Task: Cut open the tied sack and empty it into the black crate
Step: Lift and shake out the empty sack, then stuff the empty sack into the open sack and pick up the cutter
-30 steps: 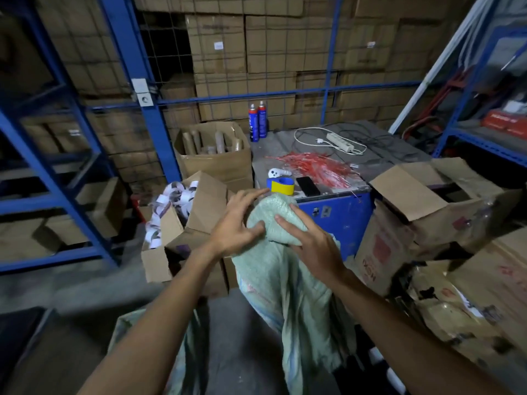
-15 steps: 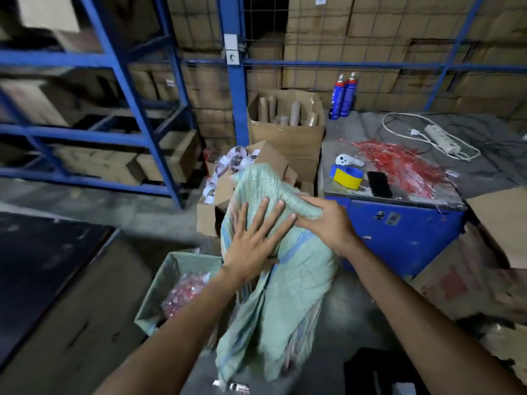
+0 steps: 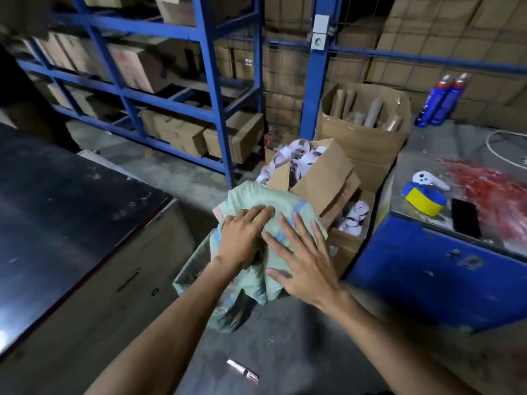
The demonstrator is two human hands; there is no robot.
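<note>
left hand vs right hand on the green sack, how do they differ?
Left hand has its fingers held close together and bent over a fold near the top of the green sack; right hand lies flat with its fingers spread wide. The left hand sits higher on the sack; the right hand sits lower and nearer the camera, thumb pointing left. Both rest on the sack's cloth.
</note>
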